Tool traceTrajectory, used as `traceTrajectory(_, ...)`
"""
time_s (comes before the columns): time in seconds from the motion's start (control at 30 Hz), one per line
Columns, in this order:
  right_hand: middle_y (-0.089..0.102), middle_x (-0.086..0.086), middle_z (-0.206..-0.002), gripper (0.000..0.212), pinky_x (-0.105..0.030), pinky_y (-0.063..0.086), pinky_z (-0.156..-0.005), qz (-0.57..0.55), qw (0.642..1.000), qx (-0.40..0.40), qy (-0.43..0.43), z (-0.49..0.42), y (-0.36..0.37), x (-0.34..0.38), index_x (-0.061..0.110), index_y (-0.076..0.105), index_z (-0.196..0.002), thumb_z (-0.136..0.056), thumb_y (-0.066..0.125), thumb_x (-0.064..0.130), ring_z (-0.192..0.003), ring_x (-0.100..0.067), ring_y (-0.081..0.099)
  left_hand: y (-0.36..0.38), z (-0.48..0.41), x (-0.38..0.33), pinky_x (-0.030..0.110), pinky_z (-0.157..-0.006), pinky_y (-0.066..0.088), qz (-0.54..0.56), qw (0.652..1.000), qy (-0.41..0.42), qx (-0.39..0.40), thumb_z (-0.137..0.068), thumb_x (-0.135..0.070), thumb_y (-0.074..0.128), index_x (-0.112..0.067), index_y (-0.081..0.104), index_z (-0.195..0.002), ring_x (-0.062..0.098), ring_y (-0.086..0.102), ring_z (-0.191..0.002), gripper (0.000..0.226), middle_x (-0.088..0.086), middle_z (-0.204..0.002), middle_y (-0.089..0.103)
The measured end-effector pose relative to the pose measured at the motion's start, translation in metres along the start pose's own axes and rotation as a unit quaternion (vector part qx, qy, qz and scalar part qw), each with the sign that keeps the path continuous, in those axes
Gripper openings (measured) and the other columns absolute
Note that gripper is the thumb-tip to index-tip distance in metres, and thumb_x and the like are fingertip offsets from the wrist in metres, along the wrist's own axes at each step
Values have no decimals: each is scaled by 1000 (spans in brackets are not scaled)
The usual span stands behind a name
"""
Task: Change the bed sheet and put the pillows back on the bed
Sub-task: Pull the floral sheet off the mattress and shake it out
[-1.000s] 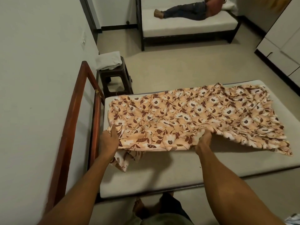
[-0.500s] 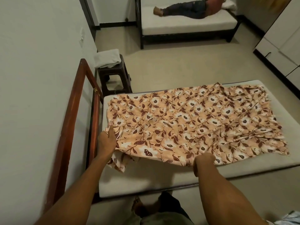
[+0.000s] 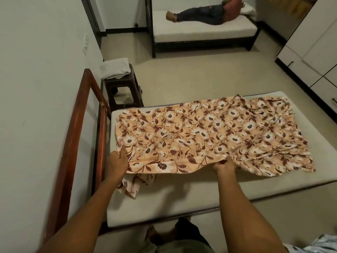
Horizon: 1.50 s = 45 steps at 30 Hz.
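Note:
An orange floral bed sheet (image 3: 209, 132) lies folded and crumpled across the bare white mattress (image 3: 178, 198). My left hand (image 3: 117, 161) grips the sheet's near-left corner beside the wooden headboard (image 3: 76, 128); a loose flap hangs below it. My right hand (image 3: 223, 166) pinches the sheet's near edge around the middle and holds it a little off the mattress. A folded white cloth (image 3: 114, 67) rests on a dark stool (image 3: 124, 92) past the head of the bed. No pillow shows on this bed.
The wall runs along the left, close to the headboard. Across open floor stands a second bed (image 3: 202, 31) with a person lying on it. White cabinets (image 3: 313, 52) line the right side. My feet stand at the mattress's near edge.
Both hands have kept hold of the sheet's near edge. My right hand drew the edge toward me, then moved back away; the view has shifted slightly.

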State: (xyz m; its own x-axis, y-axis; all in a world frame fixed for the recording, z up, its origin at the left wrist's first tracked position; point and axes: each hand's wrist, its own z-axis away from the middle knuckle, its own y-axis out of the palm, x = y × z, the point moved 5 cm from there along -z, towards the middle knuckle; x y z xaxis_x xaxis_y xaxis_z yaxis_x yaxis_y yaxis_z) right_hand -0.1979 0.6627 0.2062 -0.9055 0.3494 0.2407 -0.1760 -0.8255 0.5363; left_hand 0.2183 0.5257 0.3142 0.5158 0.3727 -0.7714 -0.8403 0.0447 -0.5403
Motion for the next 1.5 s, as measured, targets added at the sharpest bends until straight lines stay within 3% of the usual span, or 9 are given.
traceTrajectory(0.07,63,-4,-107,32,-30,55,-88,95,988,-119,-39,20,30,2,14,60,-118,-97,74,33,-96,-20,63,1,-2,3,47,-57,60,-6,1000,0,6,-106,-57,40,-6,68,-87,31,75,-67,61,16,-79,74)
traceTrajectory(0.2,74,-17,-116,33,-43,64,-88,184,977,-3,-109,44,78,-5,2,69,-117,-87,81,8,-98,-27,76,2,-2,2,45,-58,61,-14,1000,-2,12,-106,-56,39,-7,69,-90,26,75,-67,59,12,-78,74)
traceTrajectory(0.33,74,-7,-101,24,-29,61,-73,308,936,122,-117,85,115,-37,-2,69,-112,-91,75,9,-86,-18,73,0,0,-4,29,-48,45,-16,1000,-5,2,-106,-58,36,-6,67,-87,24,67,-60,63,12,-74,70)
traceTrajectory(0.5,59,4,-71,9,-17,50,-53,351,893,280,-41,134,126,-88,5,66,-95,-92,71,11,-53,-3,54,0,-2,-19,25,-48,41,26,999,21,3,-108,-56,34,-8,65,-86,17,59,-56,61,5,-67,62)
traceTrajectory(0.63,62,-2,-76,14,-32,55,-74,424,829,361,58,160,119,-134,12,68,-82,-89,78,17,-66,-14,61,5,-1,-27,40,-73,62,107,994,27,21,-107,-58,37,-12,71,-105,26,74,-82,57,11,-92,76)
traceTrajectory(0.87,68,-13,-92,13,-29,59,-61,481,764,387,189,180,98,-179,6,70,-95,-89,80,12,-77,-23,65,10,0,-21,47,-97,57,147,986,11,72,-86,-88,38,-23,68,-129,22,71,-106,84,1,-115,75)
traceTrajectory(1.13,74,-21,-104,18,-35,65,-75,388,882,243,113,161,72,-205,-4,68,-103,-93,76,8,-93,-29,74,17,27,-35,30,-80,47,107,993,7,42,-111,-43,40,-7,63,-115,24,64,-99,43,1,-105,66)
traceTrajectory(1.33,73,-16,-90,33,-32,47,-62,354,904,202,133,176,47,-238,-6,68,-116,-93,75,16,-72,-22,66,27,40,-39,32,-84,57,82,994,67,22,-107,-52,42,-2,60,-127,25,69,-101,56,9,-111,70)
traceTrajectory(1.5,74,-7,-84,23,-27,44,-65,311,917,167,184,178,37,-239,3,73,-110,-91,76,16,-67,-14,65,27,53,-48,11,-50,48,41,994,103,13,-110,-35,45,-7,59,-106,12,64,-66,31,1,-80,65)
